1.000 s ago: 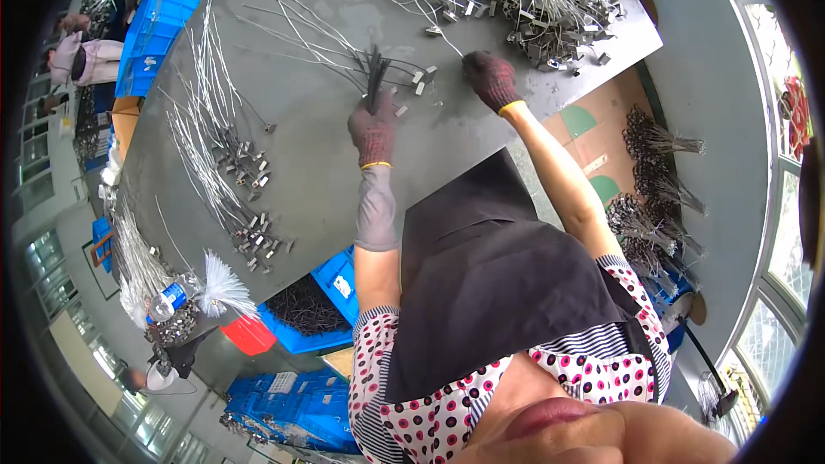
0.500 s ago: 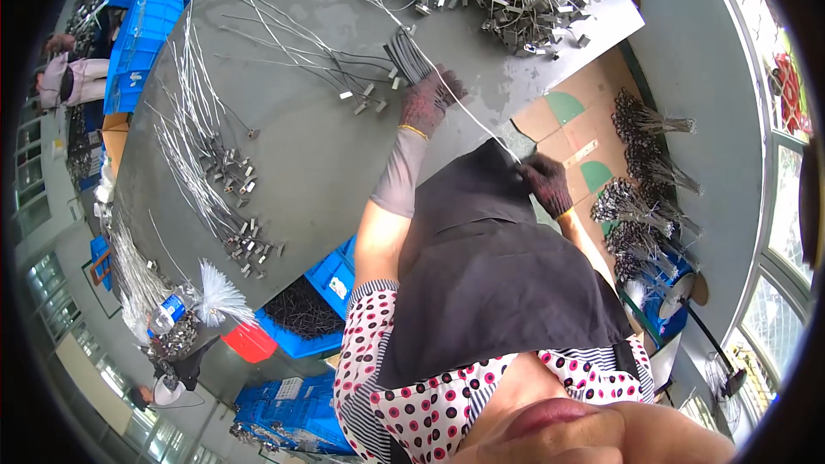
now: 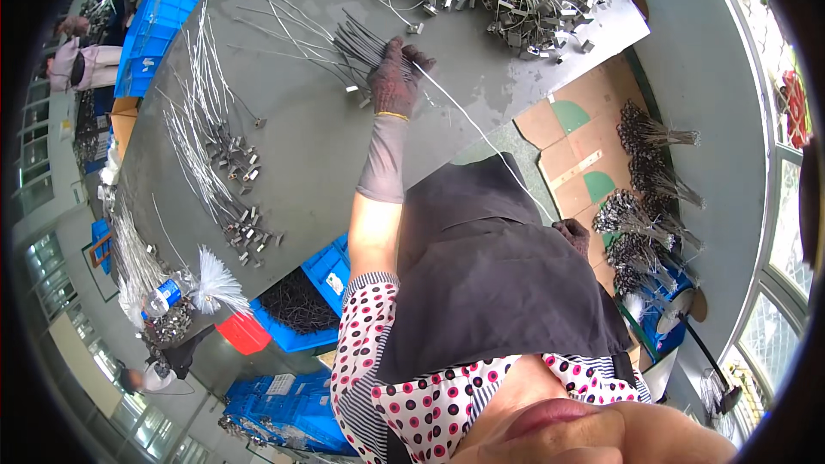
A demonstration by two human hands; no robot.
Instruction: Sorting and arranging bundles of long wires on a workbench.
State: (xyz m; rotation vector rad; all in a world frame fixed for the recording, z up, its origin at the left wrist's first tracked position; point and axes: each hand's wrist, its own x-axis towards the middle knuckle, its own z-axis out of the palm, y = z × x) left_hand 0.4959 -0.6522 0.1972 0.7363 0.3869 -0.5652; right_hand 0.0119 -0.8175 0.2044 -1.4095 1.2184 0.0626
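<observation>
My left hand [image 3: 394,77], in a dark knitted glove, is closed round a bundle of thin black tubes [image 3: 354,41] above the grey table. From beside its fingers a thin pale wire [image 3: 468,120] slants down across my black apron to my right hand [image 3: 573,235]. That hand, gloved too, is low at the apron's right edge and partly hidden. Its fingers appear closed at the wire's lower end. Next to my left hand lie several loose wires with small metal end blocks [image 3: 352,88].
A large heap of metal-ended wires [image 3: 533,9] covers the table's far right. More wire bundles [image 3: 232,159] lie at left. A blue crate [image 3: 296,305] of black tubes stands by the near edge. Wire bundles [image 3: 653,176] rest on cardboard at right. People are in the left background.
My left hand has moved left and slightly away with the black tubes. My right hand has drawn down and to the right, and the wire stretches longer between them.
</observation>
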